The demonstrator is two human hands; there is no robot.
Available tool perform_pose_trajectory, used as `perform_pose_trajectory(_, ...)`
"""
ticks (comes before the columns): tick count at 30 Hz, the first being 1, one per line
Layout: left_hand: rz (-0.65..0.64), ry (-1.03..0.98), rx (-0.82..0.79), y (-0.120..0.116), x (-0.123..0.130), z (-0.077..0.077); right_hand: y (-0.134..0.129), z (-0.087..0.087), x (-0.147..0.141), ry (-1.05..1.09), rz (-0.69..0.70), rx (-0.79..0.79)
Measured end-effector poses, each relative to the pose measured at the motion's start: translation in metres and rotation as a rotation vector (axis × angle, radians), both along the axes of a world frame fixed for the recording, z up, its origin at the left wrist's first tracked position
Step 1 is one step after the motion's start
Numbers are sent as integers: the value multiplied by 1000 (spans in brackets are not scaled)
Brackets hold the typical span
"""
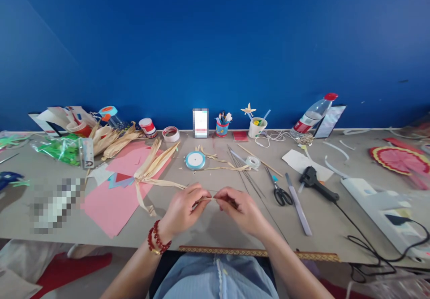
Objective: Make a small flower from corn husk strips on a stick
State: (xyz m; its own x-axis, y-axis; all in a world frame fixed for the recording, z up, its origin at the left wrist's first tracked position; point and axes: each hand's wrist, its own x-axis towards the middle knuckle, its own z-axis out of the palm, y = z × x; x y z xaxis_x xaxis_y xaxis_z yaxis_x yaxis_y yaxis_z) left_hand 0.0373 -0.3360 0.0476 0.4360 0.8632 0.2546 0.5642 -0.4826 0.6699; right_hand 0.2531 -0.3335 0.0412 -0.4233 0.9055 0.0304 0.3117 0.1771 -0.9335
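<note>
Above the front middle of the table, my left hand [190,205] and my right hand [239,209] meet fingertip to fingertip. Both are closed in a pinch on a thin pale strip of corn husk [212,198], mostly hidden by the fingers. Left of my left hand, dried corn husks [156,171] lie spread over pink paper sheets [110,205]. Beyond the hands are a blue-rimmed ribbon spool [195,160], a roll of clear tape [253,162] and narrow husk strips [228,168]. Thin wires [247,180] lie just past my right hand.
Black-handled scissors [282,196], a pale flat strip [298,205] and a black glue gun [317,184] lie to the right, near a white power strip [372,214]. Along the blue wall stand a phone [200,123], pen cups and a tilted bottle [312,116]. A patterned ruler [221,250] edges the table.
</note>
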Motion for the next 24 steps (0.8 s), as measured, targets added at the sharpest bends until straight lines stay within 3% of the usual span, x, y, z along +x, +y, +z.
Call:
perform_pose_trajectory(7, -28, -84, -154, 1, -2, 4, 1, 7, 1, -127, 2, 123)
perform_pose_trajectory(18, -142, -44, -150, -1, -7, 8, -2, 16, 6, -325, 138, 336)
perform_pose_trajectory(24, -129, 17, -194, -2, -7, 7, -3, 18, 6, -393, 166, 388)
